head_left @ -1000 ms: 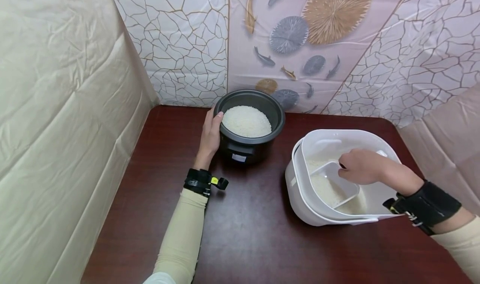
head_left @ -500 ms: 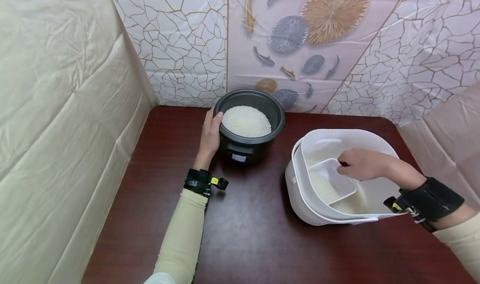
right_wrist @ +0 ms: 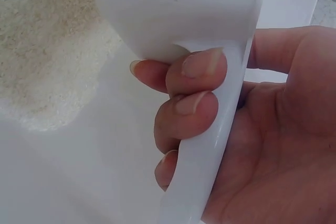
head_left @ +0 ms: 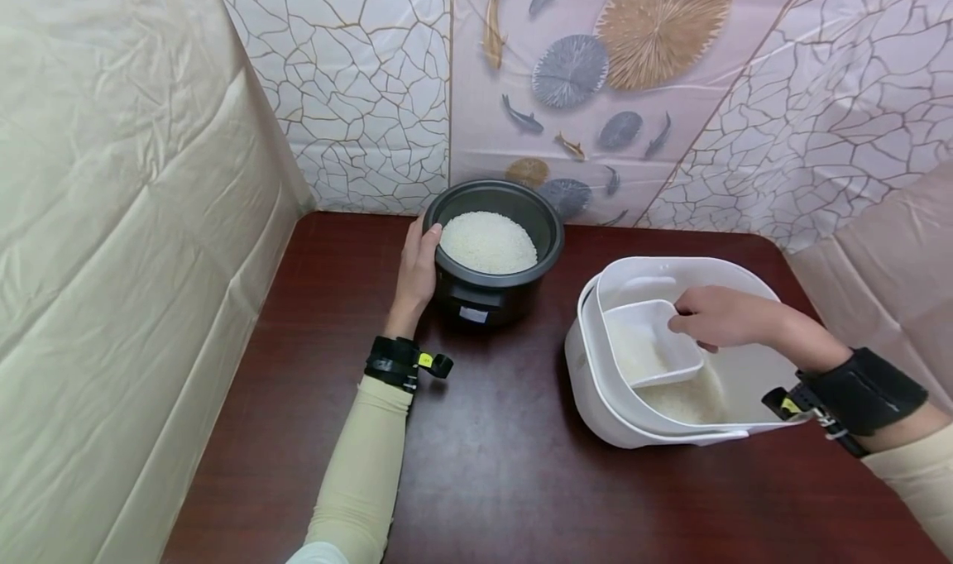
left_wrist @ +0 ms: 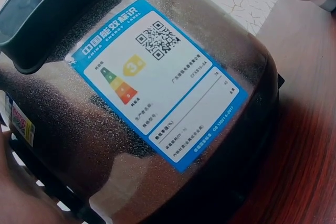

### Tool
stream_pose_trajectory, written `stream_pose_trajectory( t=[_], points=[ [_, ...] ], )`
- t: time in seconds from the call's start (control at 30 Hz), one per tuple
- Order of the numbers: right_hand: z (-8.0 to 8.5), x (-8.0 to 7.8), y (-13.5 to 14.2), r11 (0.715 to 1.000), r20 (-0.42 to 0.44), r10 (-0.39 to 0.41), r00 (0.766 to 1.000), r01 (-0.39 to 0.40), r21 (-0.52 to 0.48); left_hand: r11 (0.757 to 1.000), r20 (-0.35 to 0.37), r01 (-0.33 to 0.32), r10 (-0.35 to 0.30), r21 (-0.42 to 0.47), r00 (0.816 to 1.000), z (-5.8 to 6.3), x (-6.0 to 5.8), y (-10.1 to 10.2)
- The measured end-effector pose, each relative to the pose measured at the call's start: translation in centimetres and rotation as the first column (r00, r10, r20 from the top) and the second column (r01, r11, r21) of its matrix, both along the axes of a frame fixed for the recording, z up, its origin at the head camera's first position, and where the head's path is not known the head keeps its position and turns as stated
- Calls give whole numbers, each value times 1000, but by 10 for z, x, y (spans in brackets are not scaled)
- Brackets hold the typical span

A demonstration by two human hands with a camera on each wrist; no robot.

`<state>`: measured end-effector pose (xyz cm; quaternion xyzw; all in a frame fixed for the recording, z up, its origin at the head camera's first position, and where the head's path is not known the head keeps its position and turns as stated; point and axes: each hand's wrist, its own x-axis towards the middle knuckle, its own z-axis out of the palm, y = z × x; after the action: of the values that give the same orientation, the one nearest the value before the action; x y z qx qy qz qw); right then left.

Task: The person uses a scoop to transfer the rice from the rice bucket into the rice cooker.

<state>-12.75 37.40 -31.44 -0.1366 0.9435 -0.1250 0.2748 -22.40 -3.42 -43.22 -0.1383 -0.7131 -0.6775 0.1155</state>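
Note:
With curled fingers my right hand [head_left: 725, 317] grips the handle of a white scoop [head_left: 676, 349] inside the white rice bin [head_left: 599, 399]. White rice fills part of the scoop, whose open side faces up and a little left. In the right wrist view, several fingers [right_wrist: 191, 114] wrap the handle above loose rice [right_wrist: 47, 45]. My left hand [head_left: 419, 266] holds the left side of a black rice cooker [head_left: 514, 295], thumb by the rim. A mound of rice [head_left: 488, 243] lies in the cooker's pot. The left wrist view shows its energy label [left_wrist: 163, 82] close up.
Both containers stand on a dark red-brown wooden table [head_left: 491, 465], the cooker at the back and the bin to its right. A patterned cloth [head_left: 357, 93] hangs behind. Cream fabric [head_left: 149, 241] drapes along the left side.
The scoop has risen and tipped level inside the bin, now carrying rice, as my right hand lifted slightly. My left hand and the rice cooker have stayed in place.

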Motion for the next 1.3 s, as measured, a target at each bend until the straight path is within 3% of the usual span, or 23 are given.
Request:
stream_pose_trajectory(
  t=[0.13, 0.23, 1.3],
  points=[
    [3, 1, 0, 1000, 9, -24, 1000, 24, -9, 1000, -18, -7, 8, 4, 1000, -20, -14, 1],
    [3, 1, 2, 999, 17, -41, 999, 41, -9, 1000, -15, -12, 12, 7, 1000, -22, -16, 2],
    [23, -1, 4, 994, 34, -99, 995, 100, -36, 999, 9, -29, 29, -14, 1000, -24, -16, 1]
  ],
)
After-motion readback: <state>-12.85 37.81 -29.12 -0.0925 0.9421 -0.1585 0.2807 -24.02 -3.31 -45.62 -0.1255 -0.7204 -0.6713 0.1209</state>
